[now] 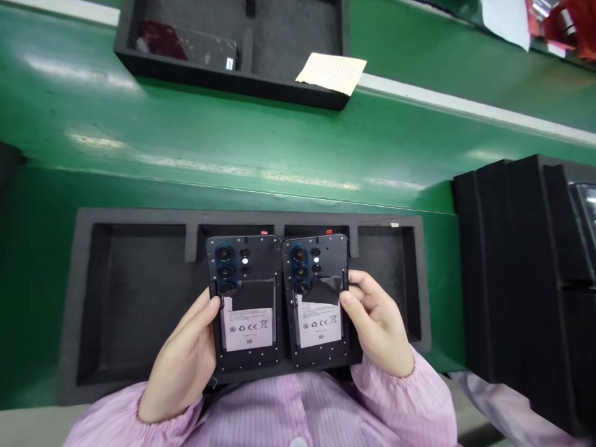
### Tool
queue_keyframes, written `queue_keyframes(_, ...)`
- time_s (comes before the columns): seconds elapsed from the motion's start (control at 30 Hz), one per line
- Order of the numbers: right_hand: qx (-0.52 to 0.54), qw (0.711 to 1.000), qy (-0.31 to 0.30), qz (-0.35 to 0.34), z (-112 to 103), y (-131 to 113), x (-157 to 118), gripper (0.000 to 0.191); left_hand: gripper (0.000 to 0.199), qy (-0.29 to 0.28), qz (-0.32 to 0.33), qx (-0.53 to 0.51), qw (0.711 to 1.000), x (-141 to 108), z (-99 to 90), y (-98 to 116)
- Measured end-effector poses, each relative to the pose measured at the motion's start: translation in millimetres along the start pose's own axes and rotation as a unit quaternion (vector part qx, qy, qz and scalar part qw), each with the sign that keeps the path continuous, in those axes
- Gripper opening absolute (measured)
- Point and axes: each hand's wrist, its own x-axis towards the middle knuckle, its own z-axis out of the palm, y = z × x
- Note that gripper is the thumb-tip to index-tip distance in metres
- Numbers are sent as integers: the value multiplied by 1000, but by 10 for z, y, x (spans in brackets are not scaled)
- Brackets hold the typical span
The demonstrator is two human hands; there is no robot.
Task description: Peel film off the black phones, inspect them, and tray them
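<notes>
My left hand [189,351] grips one phone [254,295] by its left edge, thumb on the rim. A second phone [333,248] sits in my right hand [379,323], held at its right edge with the thumb on top. Both phones have their inner back sides facing up, showing camera lenses, small screws and a white printed battery label. They are side by side, close together at the top. Beneath them lies a black foam tray [133,216] with several compartments. My fingers under the phones are mostly hidden.
Across the green bench [223,143], another black tray [233,87] holds a dark phone part [209,49] and has a yellowish dotted sheet [333,71] on its corner. Stacked black foam trays [503,267] rise at the right. Red items [570,28] lie at the top right.
</notes>
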Motion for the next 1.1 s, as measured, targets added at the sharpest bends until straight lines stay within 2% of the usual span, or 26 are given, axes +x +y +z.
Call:
queue_keyframes(0.2, -6, 1000, 2, -3, 7, -10, 12, 25, 63, -10, 5, 1, 1000, 8, -20, -17)
queue_keyframes(0.37, -10, 1000, -5, -9, 14, -25, 12, 24, 52, -41, 20, 7, 999, -9, -76, -52)
queue_keyframes(0.8, 1, 1000, -16, -15, 16, -23, 9, 19, 51, -59, 33, 16, 998, 15, -83, -73)
queue_keyframes(1.1, -32, 999, 6, -19, 10, -30, 3, 22, 42, -84, 65, 35, 994, 3, -107, -91)
